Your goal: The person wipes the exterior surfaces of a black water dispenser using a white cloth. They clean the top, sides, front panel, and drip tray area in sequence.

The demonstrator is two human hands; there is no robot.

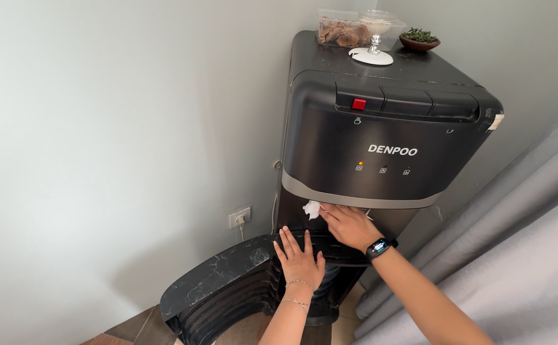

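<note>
You are standing over a tall dark grey water dispenser (381, 140), set in the corner between a pale wall and a grey curtain (515, 255). Its front is glossy and faintly dusty, with a silver band running across below the panel, a row of push tabs along the top edge, one carrying a red button (359, 103), and three small indicator icons lower down. At the foot of the dispenser its lower door (218, 281) is hanging open toward the left, black with a marbled sheen.

Your left hand (299, 259) is lying flat with fingers spread on the ledge just under the silver band, a thin bracelet showing at the wrist. Your right hand (349, 225), wearing a dark wristband with a lit screen, is pressing a crumpled white tissue (311, 209) into the recess right beneath that band; the fingers are closing round the wad.

On top of the dispenser are sitting a clear plastic box of brown pieces (339, 30), a footed glass dish (375, 38) and a small potted plant (419, 39). A wall socket (239, 217) is showing just left of the dispenser.
</note>
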